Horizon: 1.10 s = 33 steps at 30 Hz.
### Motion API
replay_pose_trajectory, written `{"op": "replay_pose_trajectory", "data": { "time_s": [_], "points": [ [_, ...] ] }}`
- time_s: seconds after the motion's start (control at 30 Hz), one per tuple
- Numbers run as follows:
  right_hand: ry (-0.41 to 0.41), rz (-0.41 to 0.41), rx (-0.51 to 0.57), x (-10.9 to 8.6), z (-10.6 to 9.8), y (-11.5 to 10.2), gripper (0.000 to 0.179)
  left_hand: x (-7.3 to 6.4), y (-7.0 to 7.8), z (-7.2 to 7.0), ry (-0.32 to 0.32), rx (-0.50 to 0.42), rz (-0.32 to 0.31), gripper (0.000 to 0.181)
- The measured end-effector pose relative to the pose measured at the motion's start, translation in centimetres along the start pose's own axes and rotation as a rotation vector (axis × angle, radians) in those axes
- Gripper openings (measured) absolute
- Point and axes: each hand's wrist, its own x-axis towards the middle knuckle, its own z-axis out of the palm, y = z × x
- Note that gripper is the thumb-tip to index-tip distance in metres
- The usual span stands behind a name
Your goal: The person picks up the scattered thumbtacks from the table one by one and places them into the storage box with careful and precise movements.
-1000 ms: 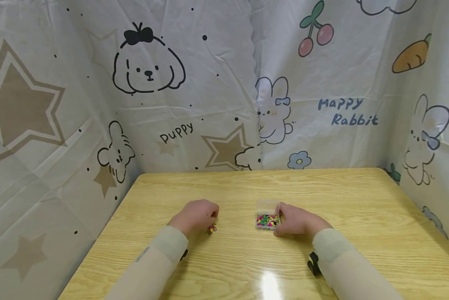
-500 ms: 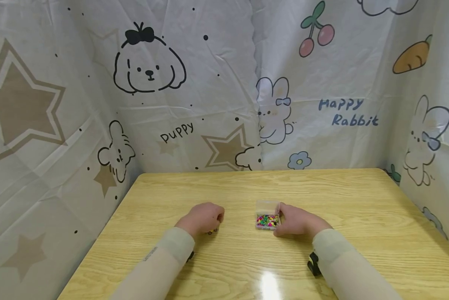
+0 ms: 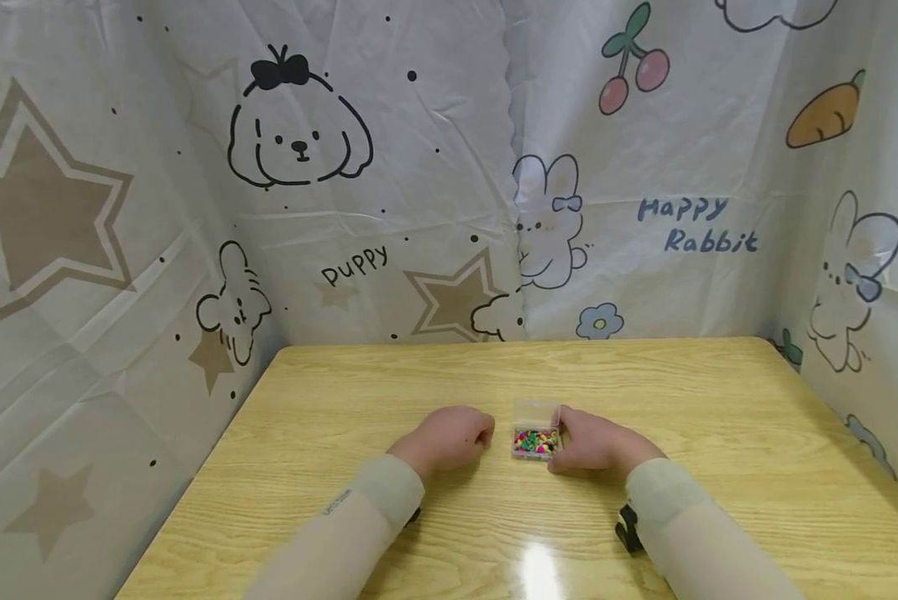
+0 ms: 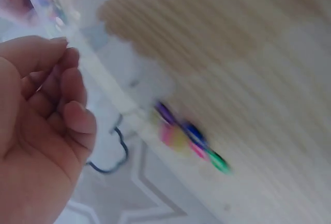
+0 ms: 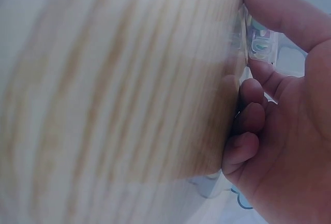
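Note:
My left hand [image 3: 452,437] is just left of a small clear plastic box [image 3: 518,454], its thumb pinched against the forefinger and the other fingers curled. Whatever lies between those fingertips is hidden. The box stands with its lid up and holds many tiny coloured pieces [image 3: 536,441], perhaps thumbtacks. My right hand [image 3: 594,442] grips the box's right side between thumb and fingers; the right wrist view shows the box [image 5: 264,43] beyond the thumb. A little heap of small coloured pieces [image 4: 191,136] lies on the table in the left wrist view, blurred. In the head view my left arm covers it.
The wooden table [image 3: 644,375] carries the box near its middle. Printed cloth [image 3: 449,167] closes in the back and both sides. Light glares off the table [image 3: 540,571] near the front.
My left hand has moved right, from over the small heap to beside the box, and now blocks the heap from the head camera. My right hand stays on the box.

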Motion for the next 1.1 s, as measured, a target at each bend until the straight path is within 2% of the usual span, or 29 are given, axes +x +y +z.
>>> {"op": "replay_pose_trajectory", "data": {
  "time_s": [0.13,0.27,0.43,0.57,0.7,0.83,1.1],
  "points": [
    [0.001,-0.01,0.009,0.0,-0.1,-0.1,0.049,1.3,1.9,-0.1,0.039,0.024,0.059,0.022],
    [0.005,-0.017,-0.001,-0.1,-0.1,-0.2,0.047,2.4,3.3,0.2,0.072,0.096,0.104,0.016],
    [0.014,-0.019,-0.022,-0.1,-0.1,-0.3,0.048,3.4,4.4,1.0,0.062,0.189,0.105,0.012],
    [0.014,-0.015,-0.031,0.0,0.0,-0.3,0.049,3.5,4.7,1.3,0.051,0.229,0.107,0.013],
    [0.017,-0.016,-0.037,0.0,0.0,-0.2,0.049,3.1,4.5,1.0,0.057,0.197,0.105,0.015],
    [0.015,-0.016,-0.035,0.0,-0.1,-0.2,0.05,2.4,3.6,0.1,0.062,0.151,0.084,0.018],
    [0.004,-0.01,-0.017,0.1,0.0,0.1,0.05,0.1,0.2,-1.3,0.008,0.108,-0.026,0.019]
  ]
}}
